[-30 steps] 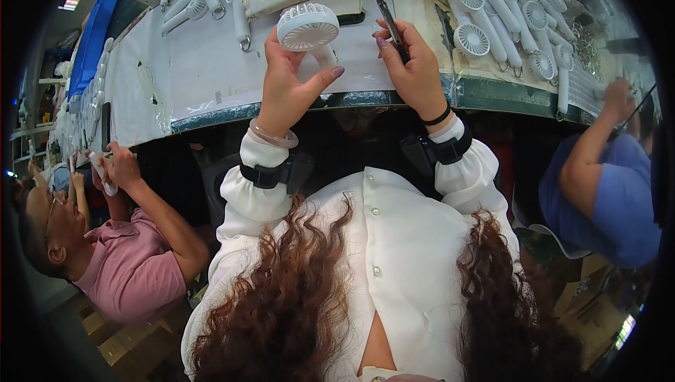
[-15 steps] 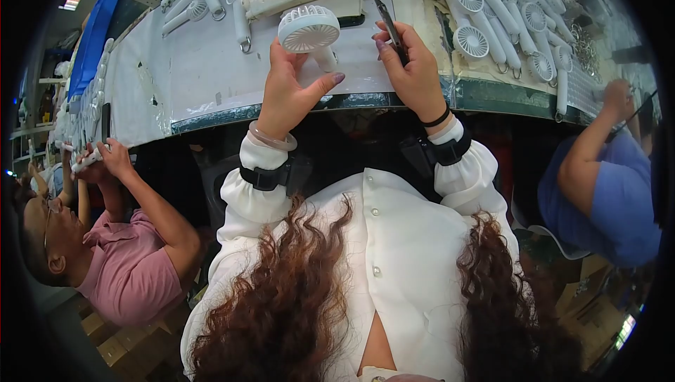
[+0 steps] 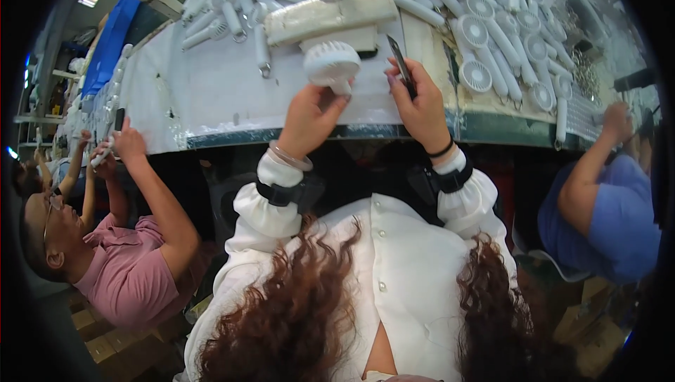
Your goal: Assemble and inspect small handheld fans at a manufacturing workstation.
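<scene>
My left hand (image 3: pixel 309 120) is closed around a white handheld fan (image 3: pixel 332 63), its round ribbed head raised above the fingers. Its handle is mostly hidden by the hand. To the right, my right hand (image 3: pixel 424 103) grips a slim dark pointed tool (image 3: pixel 401 66), tip up and away from me; its exact kind is unclear. Tool and fan are apart, both above the white work surface near the table's front edge.
A wrapped off-white block (image 3: pixel 330 16) lies just beyond the fan. Piles of white handheld fans (image 3: pixel 476 76) cover the right and far left of the table. One person in pink (image 3: pixel 133 269) works at left, another in blue (image 3: pixel 598 220) at right.
The whole view has shifted, so the table sits lower in the picture. My left hand has brought the fan slightly right and tilted its head. Both hands keep their holds.
</scene>
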Available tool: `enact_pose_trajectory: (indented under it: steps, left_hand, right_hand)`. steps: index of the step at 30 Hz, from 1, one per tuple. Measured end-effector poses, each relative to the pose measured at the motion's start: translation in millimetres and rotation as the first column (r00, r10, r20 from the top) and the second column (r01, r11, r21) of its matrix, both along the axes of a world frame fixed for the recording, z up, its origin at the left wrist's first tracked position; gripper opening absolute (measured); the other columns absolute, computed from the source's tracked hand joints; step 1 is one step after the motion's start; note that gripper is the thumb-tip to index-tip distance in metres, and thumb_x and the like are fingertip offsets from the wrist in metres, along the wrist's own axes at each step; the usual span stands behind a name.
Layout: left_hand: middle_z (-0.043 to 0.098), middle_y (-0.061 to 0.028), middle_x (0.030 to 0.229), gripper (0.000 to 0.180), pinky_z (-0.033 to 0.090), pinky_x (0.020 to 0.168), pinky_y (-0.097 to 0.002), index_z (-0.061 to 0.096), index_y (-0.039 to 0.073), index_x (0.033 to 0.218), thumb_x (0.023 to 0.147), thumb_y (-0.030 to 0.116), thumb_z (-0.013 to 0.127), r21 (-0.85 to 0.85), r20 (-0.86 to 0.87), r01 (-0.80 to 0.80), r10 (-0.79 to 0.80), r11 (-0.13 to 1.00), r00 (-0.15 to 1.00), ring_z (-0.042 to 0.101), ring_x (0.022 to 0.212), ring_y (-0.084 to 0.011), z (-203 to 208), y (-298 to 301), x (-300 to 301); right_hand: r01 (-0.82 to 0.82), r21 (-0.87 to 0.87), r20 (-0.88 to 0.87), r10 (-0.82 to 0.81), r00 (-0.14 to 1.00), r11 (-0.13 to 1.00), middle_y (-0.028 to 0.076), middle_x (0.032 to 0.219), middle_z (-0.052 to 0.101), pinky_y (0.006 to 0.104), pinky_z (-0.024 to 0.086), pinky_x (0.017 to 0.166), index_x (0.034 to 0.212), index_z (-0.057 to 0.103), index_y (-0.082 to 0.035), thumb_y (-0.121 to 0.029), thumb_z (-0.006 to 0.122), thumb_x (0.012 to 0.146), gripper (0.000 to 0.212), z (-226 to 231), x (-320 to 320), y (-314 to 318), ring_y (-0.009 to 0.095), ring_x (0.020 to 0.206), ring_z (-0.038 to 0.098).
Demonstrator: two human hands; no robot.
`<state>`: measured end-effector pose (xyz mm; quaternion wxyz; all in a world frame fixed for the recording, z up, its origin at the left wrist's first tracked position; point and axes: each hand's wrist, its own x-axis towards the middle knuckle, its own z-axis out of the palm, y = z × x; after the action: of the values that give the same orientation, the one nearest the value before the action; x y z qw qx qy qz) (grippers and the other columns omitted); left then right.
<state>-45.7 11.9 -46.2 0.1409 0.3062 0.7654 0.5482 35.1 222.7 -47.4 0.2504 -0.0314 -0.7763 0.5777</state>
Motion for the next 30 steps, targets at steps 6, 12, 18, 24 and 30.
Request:
enact_pose_trajectory:
  steps: [6, 12, 18, 24, 30]
  left_hand:
    - [0.065, -0.0066, 0.095, 0.034, 0.053, 0.076, -0.028, 0.048, 0.002, 0.123, 0.095, 0.009, 0.066, 0.333, 0.13, -0.096, 0.055, 0.938, 0.99, 0.068, 0.083, -0.0157, 13.2, -4.8, 14.0]
    - [0.058, -0.0068, 0.085, 0.029, 0.041, 0.051, -0.0258, 0.044, 0.003, 0.124, 0.103, 0.023, 0.049, 0.471, 0.504, -0.571, 0.326, 0.673, 0.8, 0.047, 0.056, -0.0108, 37.4, -40.6, -4.9]
    - [0.057, -0.007, 0.085, 0.03, 0.037, 0.046, -0.0266, 0.046, 0.001, 0.121, 0.098, 0.02, 0.041, 0.507, 0.512, -0.729, 0.52, 0.459, 0.684, 0.047, 0.055, -0.0115, 21.9, -146.8, -91.9]
    - [0.057, -0.0081, 0.086, 0.025, 0.041, 0.048, -0.0275, 0.047, -0.001, 0.115, 0.093, 0.01, 0.052, 0.377, 0.599, -0.819, 0.56, 0.433, 0.572, 0.048, 0.056, -0.0124, 9.7, -206.5, -145.6]
    - [0.059, -0.0098, 0.095, 0.038, 0.053, 0.069, -0.0313, 0.045, -0.002, 0.123, 0.089, 0.004, 0.061, 0.461, 0.558, -0.865, 0.693, 0.197, 0.456, 0.059, 0.076, -0.0183, 3.6, -233.2, -182.4]
  right_hand:
    - [-0.025, -0.002, 0.007, 0.025, 1.0, 1.0, 0.002, 0.098, 0.065, 0.0222, 0.048, 0.074, 0.127, 0.059, 0.0, -0.005, 0.059, 0.099, 0.029, -0.5, 1.4, -2.5, 0.007, 0.078, 0.057]
    - [-0.047, 0.003, 0.034, 0.047, 0.998, 0.999, 0.002, 0.099, 0.064, 0.0212, 0.047, 0.074, 0.128, 0.057, 0.001, -0.005, 0.058, 0.099, 0.03, 1.9, 7.0, -2.8, 0.007, 0.078, 0.056]
    - [-0.075, 0.017, 0.051, 0.074, 0.996, 0.997, 0.002, 0.1, 0.063, 0.0207, 0.046, 0.073, 0.128, 0.057, 0.001, -0.006, 0.057, 0.1, 0.028, 2.0, 7.6, -5.0, 0.007, 0.079, 0.056]
    - [-0.051, 0.047, 0.077, 0.048, 0.996, 0.998, 0.001, 0.099, 0.064, 0.0211, 0.046, 0.073, 0.126, 0.058, 0.001, -0.006, 0.057, 0.1, 0.027, 4.6, 5.1, -2.2, 0.007, 0.078, 0.055]
    - [-0.052, 0.088, 0.056, 0.047, 0.997, 0.995, 0.001, 0.096, 0.064, 0.0216, 0.045, 0.071, 0.125, 0.059, 0.0, -0.006, 0.058, 0.099, 0.027, 5.8, 8.5, -3.9, 0.006, 0.077, 0.054]
